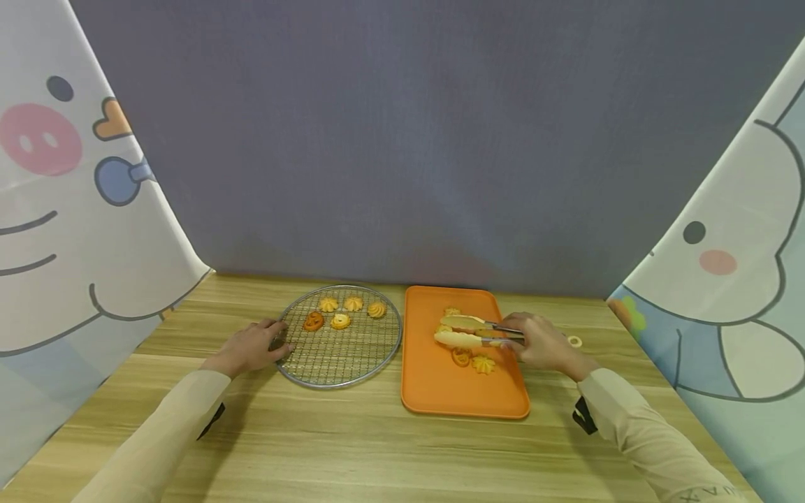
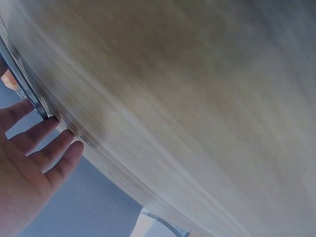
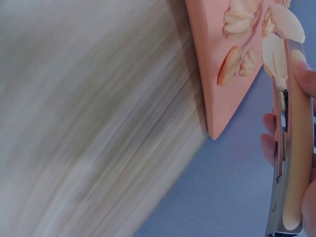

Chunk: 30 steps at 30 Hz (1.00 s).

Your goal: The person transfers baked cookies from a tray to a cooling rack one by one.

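Observation:
My right hand (image 1: pixel 537 341) grips the metal-handled tongs (image 3: pixel 292 143), whose cream tips are spread apart over the orange tray (image 1: pixel 443 392). In the right wrist view, a cookie (image 3: pixel 268 23) shows by the tips; whether they pinch it I cannot tell. Several cookies lie on the tray, among them a piped star cookie (image 1: pixel 483 364) and a browner one (image 1: pixel 461 357); the tongs partly cover others. At the left edge of the round wire cooling rack (image 1: pixel 352 356), my left hand (image 1: pixel 254 345) rests with extended fingers (image 2: pixel 42 133) touching the rim.
On the rack's far half sit several cookies, including a swirled one (image 1: pixel 376 309) and a brown one (image 1: pixel 313 321). Rack and tray stand side by side on a wooden table (image 1: pixel 339 447). A grey partition (image 1: pixel 402 154) rises behind, with cartoon-printed panels (image 1: pixel 711 293) at both sides.

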Each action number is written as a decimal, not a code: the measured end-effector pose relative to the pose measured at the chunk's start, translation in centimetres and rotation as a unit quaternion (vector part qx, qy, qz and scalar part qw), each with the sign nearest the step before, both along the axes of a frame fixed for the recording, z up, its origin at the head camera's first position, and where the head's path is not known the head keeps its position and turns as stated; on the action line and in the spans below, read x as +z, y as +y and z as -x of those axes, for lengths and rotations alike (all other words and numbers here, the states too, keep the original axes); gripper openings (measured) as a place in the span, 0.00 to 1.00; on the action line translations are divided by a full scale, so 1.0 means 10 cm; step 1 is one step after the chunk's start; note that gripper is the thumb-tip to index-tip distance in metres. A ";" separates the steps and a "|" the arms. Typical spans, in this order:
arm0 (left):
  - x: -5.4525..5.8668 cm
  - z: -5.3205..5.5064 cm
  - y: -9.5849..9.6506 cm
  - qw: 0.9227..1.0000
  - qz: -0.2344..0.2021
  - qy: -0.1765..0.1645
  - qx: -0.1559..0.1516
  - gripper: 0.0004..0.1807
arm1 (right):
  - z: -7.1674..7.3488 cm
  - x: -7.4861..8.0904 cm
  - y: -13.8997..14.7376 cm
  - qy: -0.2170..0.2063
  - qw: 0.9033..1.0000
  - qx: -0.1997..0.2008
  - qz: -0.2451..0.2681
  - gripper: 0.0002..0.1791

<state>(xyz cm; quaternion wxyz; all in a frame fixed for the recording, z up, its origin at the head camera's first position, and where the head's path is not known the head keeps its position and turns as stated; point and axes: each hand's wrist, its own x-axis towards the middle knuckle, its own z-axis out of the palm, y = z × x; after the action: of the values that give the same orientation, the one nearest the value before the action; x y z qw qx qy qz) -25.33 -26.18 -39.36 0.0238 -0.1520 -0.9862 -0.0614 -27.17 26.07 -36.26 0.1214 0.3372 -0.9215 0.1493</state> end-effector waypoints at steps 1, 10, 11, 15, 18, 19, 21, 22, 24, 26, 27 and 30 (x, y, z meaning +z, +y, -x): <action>0.00 0.00 0.00 1.000 0.000 -0.001 0.000 0.31 | 0.00 0.00 0.00 0.001 1.000 -0.001 0.000 0.16; -0.02 0.02 -0.02 1.000 0.004 -0.004 0.004 0.32 | 0.04 0.03 -0.10 0.020 1.000 0.003 -0.005 0.16; -0.02 0.02 -0.02 1.000 0.003 -0.003 0.004 0.32 | 0.04 0.03 -0.12 0.021 1.000 0.003 -0.004 0.17; -0.01 0.02 -0.02 1.000 0.003 -0.001 0.003 0.32 | 0.07 0.01 -0.20 0.023 1.000 0.009 -0.005 0.17; -0.01 0.02 -0.02 1.000 0.004 -0.002 0.001 0.32 | 0.08 0.02 -0.27 0.021 1.000 0.010 -0.007 0.18; -0.01 0.02 -0.01 1.000 0.004 -0.003 0.002 0.32 | 0.09 0.02 -0.29 0.019 1.000 0.010 -0.006 0.18; 0.00 0.02 -0.01 1.000 0.005 -0.003 0.002 0.32 | 0.09 0.03 -0.35 0.016 1.000 0.011 -0.008 0.18; 0.00 0.02 -0.01 1.000 0.005 -0.004 0.002 0.32 | 0.10 0.03 -0.37 0.016 1.000 0.012 -0.010 0.18; 0.00 0.02 -0.01 1.000 0.005 -0.006 0.003 0.32 | 0.10 0.03 -0.42 0.015 1.000 0.013 -0.011 0.18; 0.00 0.02 -0.02 1.000 0.004 -0.009 0.001 0.32 | 0.12 0.04 -0.48 0.014 1.000 0.016 -0.012 0.18; 0.00 0.02 -0.02 1.000 0.003 -0.009 0.001 0.32 | 0.12 0.04 -0.51 0.014 1.000 0.019 -0.010 0.18; 0.00 0.01 -0.02 1.000 -0.001 -0.006 -0.002 0.33 | 0.16 0.05 -0.60 0.016 0.999 0.027 -0.008 0.18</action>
<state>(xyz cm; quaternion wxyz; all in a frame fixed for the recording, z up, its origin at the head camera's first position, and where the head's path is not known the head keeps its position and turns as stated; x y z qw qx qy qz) -25.44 -26.34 -39.38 0.0182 -0.1536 -0.9859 -0.0636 -28.74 20.07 -35.80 0.1297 0.3658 -0.9110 0.1396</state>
